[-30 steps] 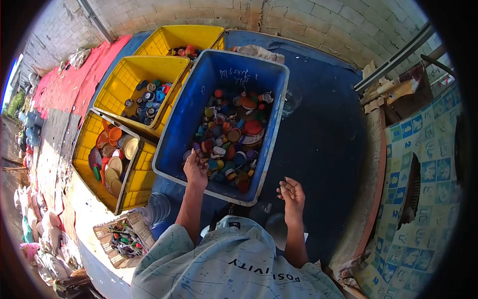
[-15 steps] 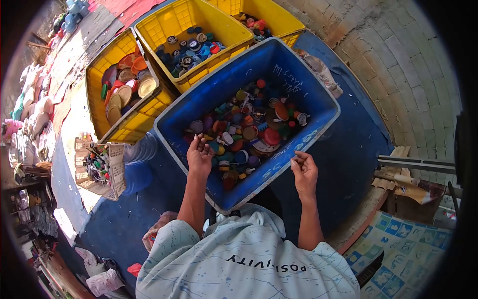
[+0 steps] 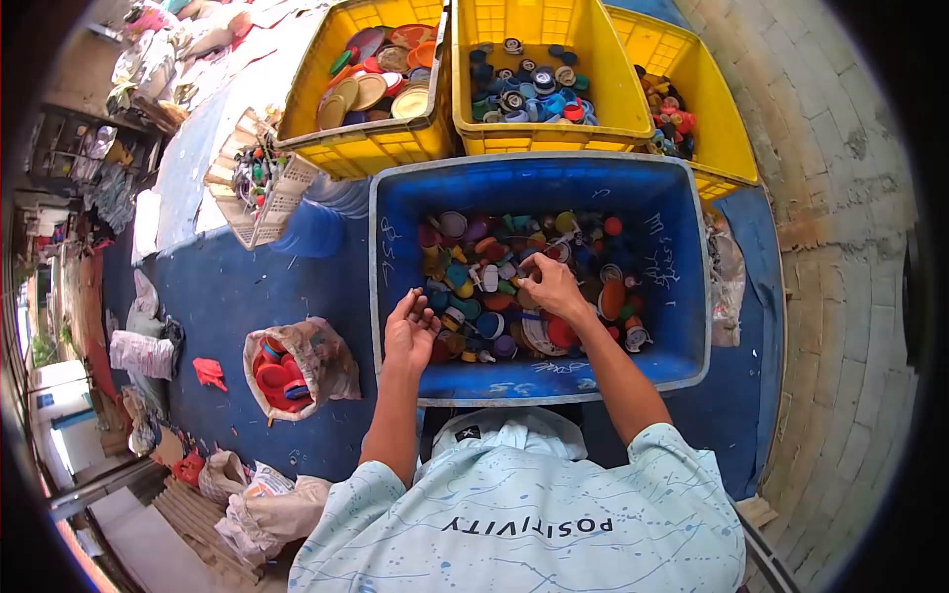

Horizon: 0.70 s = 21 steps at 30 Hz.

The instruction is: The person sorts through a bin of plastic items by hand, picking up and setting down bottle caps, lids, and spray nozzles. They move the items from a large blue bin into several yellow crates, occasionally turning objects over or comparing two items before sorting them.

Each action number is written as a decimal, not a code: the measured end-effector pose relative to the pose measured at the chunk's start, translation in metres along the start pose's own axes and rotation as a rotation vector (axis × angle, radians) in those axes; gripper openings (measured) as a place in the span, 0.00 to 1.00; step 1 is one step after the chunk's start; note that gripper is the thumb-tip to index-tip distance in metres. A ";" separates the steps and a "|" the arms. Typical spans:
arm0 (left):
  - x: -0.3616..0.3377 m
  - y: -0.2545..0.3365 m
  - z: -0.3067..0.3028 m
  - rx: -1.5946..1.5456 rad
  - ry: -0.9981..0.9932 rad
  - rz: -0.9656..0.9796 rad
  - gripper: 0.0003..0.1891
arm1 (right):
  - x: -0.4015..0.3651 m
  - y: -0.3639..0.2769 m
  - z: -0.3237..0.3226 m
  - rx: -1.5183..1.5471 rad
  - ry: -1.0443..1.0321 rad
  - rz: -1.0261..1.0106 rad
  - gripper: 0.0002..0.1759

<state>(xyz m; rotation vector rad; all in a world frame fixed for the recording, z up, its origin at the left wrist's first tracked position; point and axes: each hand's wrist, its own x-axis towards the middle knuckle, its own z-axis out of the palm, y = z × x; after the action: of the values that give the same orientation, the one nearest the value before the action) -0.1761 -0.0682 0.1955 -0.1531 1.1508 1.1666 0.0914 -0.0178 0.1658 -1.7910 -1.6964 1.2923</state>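
Observation:
In front of me stands a blue crate (image 3: 544,387) with handwriting on its walls, and a mixed heap of plastic caps and lids (image 3: 491,324) covers its bottom. My left hand (image 3: 409,334) is palm up over the crate's near left part, fingers curled and thumb against a fingertip. A tiny pale bit shows there, too small to name. My right hand (image 3: 556,295) reaches over the middle of the heap, back upward, with thumb and forefinger bent together at the caps. Whatever lies between those fingertips is mostly hidden.
Behind the crate stand yellow crates: one with flat lids (image 3: 371,91), one with blue and dark caps (image 3: 534,94), one with red caps (image 3: 674,124). At left are a beige basket (image 3: 262,188) and a sack of red lids (image 3: 326,371). A block wall (image 3: 840,247) runs along the right.
My view has turned, so the blue crate now sits square before me. My right hand has moved from the crate's near rim in over the caps. The left hand stays near the left side.

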 end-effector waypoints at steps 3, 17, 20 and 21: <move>-0.022 -0.023 -0.003 -0.043 0.060 0.016 0.07 | 0.033 0.038 0.018 -0.134 -0.164 -0.068 0.22; -0.050 -0.060 -0.034 -0.126 0.218 0.041 0.07 | 0.071 0.067 0.113 -0.574 -0.198 -0.157 0.42; -0.043 -0.053 -0.034 -0.108 0.213 0.061 0.07 | 0.082 0.092 0.136 -0.682 -0.112 -0.373 0.44; -0.040 -0.052 -0.035 -0.105 0.217 0.059 0.07 | 0.086 0.096 0.142 -0.707 -0.063 -0.412 0.45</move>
<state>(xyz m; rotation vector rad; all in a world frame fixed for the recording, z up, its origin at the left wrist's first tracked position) -0.1556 -0.1392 0.1871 -0.3344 1.2910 1.2871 0.0251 -0.0056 -0.0136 -1.5756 -2.6053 0.6097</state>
